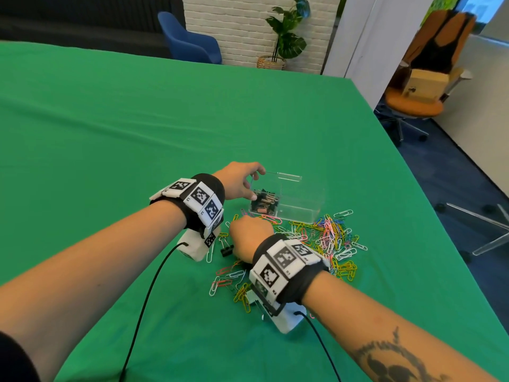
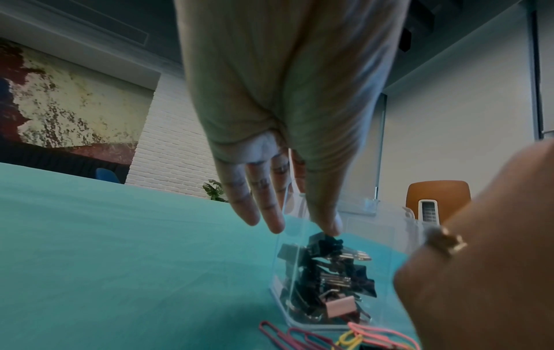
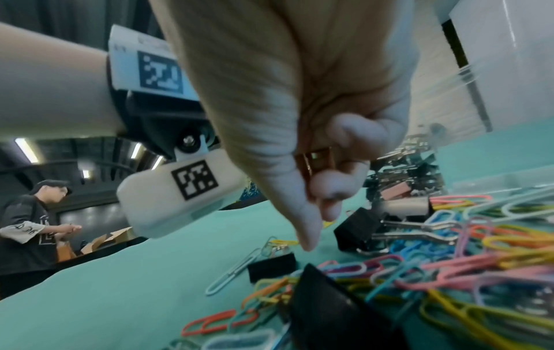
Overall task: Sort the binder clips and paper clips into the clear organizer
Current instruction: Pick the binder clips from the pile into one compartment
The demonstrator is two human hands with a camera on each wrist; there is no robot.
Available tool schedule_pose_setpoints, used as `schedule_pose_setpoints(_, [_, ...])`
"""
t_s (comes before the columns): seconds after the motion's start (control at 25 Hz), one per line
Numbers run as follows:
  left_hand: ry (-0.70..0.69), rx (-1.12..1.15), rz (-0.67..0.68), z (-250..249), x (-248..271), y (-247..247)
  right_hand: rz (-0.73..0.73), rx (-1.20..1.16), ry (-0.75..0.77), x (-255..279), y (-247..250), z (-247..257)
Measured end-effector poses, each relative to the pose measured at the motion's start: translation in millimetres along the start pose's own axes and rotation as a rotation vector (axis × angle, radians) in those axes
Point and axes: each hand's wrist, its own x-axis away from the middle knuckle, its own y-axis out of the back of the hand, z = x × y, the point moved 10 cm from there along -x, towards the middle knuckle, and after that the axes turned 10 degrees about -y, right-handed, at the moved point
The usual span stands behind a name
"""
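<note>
1. The clear organizer [image 1: 298,205] stands on the green-covered counter [image 1: 137,128], just beyond the heap of clips and a little right of centre in the head view.
2. Its left compartment holds a pile of binder clips [image 1: 264,201], mostly black with a pink one low down; the right compartment looks bare from the head view.
3. We see our left hand [image 1: 239,180] at the organizer's left wall, fingers straight on the outside and thumb over the rim on the inside, its tip just above the pile, so the hand is grasping the wall between them.
4. Our right hand [image 1: 249,237] hovers low over the near-left edge of the heap, fingers curled in against the thumb.
5. In the right wrist view a small metallic piece shows between those curled fingers [image 3: 329,187], so the hand is grasping something, but we cannot tell what it is.
6. The coloured paper clips [image 1: 330,241] lie spread on the counter near and right of the organizer, some touching its near wall.
7. A loose black binder clip [image 1: 226,250] lies just left of the right hand, and others sit among the paper clips.
8. Farther off we see a blue chair [image 1: 187,40], a potted plant [image 1: 286,34] and an orange chair [image 1: 424,78].
</note>
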Motion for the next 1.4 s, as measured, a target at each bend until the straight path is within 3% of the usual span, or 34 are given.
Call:
schedule_pose_setpoints(0.2, [0.005, -0.002, -0.002, 1, 1, 1, 0.0, -0.19, -0.011, -2, 4, -10])
schedule_pose_setpoints(0.36, [0.007, -0.008, 0.001, 0, 0, 0, 0.047, -0.081, -0.001, -6, -4, 7])
schedule_pose_setpoints(0.48, [0.002, -0.001, 0.0, -1, 0, 0, 0.052, -0.176, -0.027, -4, 5, -11])
schedule_pose_setpoints(0.56, [0.0, 0.009, -0.009, 1, 0, 0, -0.033, -0.239, -0.095, 1, 29, -42])
schedule_pose_setpoints(0.72, [-0.006, 0.009, -0.024, -1, 0, 2, -0.388, -0.391, -0.345, 5, 92, -120])
schedule_pose_setpoints(0.92, [0.0, 0.017, -0.02, -2, 0, 1, -0.334, -0.343, -0.3, -23, 74, -118])
schedule_pose_setpoints(1.12, [0.009, 0.013, -0.024, 1, 0, 1, -0.456, -0.366, -0.282, 8, 75, -132])
schedule_pose_setpoints(1.2, [0.02, 0.004, -0.022, 1, 1, 2, -0.335, -0.327, -0.198, 11, 50, -109])
schedule_pose_setpoints(1.32, [0.031, -0.071, 0.006, -5, 6, 2, -0.015, -0.084, 0.013, 0, 2, -64])
schedule_pose_setpoints(1.4, [0.09, -0.204, 0.003, -2, 15, 6, 0.024, 0.081, 0.066, -7, -5, -54])
